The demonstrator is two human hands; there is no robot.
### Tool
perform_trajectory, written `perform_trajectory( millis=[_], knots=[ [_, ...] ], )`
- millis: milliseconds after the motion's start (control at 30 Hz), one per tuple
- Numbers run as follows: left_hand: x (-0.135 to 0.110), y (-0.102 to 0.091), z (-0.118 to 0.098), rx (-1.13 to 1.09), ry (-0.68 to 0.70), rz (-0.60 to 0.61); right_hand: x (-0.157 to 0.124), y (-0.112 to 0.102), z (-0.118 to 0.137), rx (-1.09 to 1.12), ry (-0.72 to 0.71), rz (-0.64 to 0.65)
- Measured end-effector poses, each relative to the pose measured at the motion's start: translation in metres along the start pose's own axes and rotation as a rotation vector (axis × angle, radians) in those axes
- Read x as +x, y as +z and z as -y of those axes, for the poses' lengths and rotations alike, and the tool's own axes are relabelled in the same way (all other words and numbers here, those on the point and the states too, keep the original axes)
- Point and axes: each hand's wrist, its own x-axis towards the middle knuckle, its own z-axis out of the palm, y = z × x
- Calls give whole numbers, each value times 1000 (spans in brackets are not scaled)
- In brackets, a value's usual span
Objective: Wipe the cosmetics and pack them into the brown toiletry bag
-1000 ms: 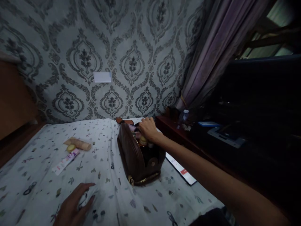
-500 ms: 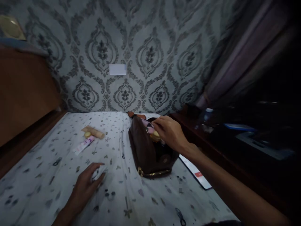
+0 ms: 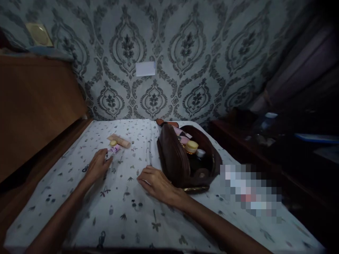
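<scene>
My left hand [image 3: 98, 164] reaches over the white printed sheet [image 3: 113, 218], its thumb and fingers curled around the near end of a pink-and-white tube [image 3: 115, 149]. What lies between the fingertips is hard to make out. Just beyond are a beige tube [image 3: 122, 141] and a small yellow-lidded jar [image 3: 113, 143]. My right hand [image 3: 156, 183] is low over the sheet in front of a dark brown bag [image 3: 173, 155], fingers bent together with nothing visible in them. The bag gapes open, showing a yellow-lidded jar [image 3: 191, 146], a white-capped container [image 3: 200, 153] and pink items [image 3: 182, 133].
A brown item [image 3: 172, 124] lies behind the bag. To its right is a pixelated patch [image 3: 250, 194]. A wooden cabinet [image 3: 39, 113] stands at left, patterned wallpaper [image 3: 174, 46] at the back, and a dark surface with a bottle [image 3: 268, 120] at right.
My right hand has left the bag's opening and come down in front of it. My left hand, earlier holding a small white item, has moved forward to the pink-and-white tube. The view has shifted.
</scene>
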Motion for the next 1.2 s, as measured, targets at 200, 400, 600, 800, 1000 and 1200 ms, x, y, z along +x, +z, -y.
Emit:
perform_trajectory(
  millis=[200, 400, 600, 800, 1000, 1200],
  knots=[
    [27, 15, 10, -53, 2, 177, -2, 35, -21, 113, 158, -95],
    [2, -5, -30, -389, 75, 568, -14, 37, -30, 145, 196, -157],
    [-43, -14, -73, -585, 124, 724, -17, 35, -31, 150, 172, -36],
    [-54, -19, -75, -621, -109, 417, -15, 41, -30, 134, 174, 19],
    [-63, -4, -90, -418, 44, 185, -13, 38, -27, 131, 190, 24],
    [-79, 12, -107, -313, 287, 223, -12, 38, -24, 109, 205, 37]
  ],
)
